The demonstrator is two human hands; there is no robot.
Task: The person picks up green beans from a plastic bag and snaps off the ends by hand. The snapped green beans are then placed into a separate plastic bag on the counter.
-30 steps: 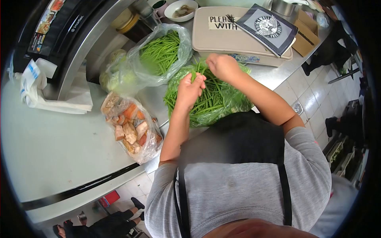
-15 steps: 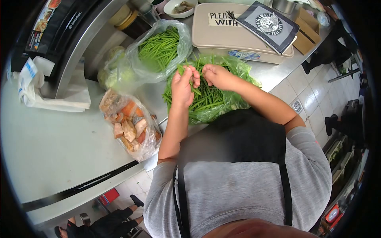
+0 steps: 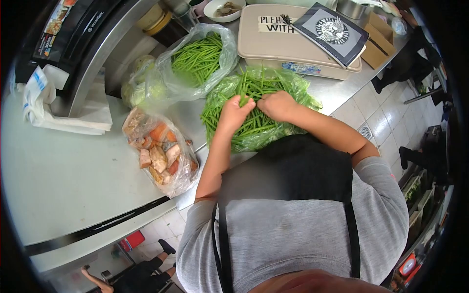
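Green beans lie heaped on a spread-out green plastic bag on the metal counter. Over the heap, my left hand is closed, with a green bean showing between thumb and fingers. Close beside it my right hand is closed too, its fingertips pinched near the left thumb. Whatever the right fingers grip is hidden. Behind and to the left, a clear plastic bag stands open with more green beans inside.
A clear bag of meat chunks sits left of my forearm. Beyond the beans is a lidded beige bin with a black-and-grey notebook on it. A white bowl stands behind. Other people's legs show at right.
Both hands have come down and nearer my body over the heap, still close together. At lower left, another person has shifted and an arm now reaches out.
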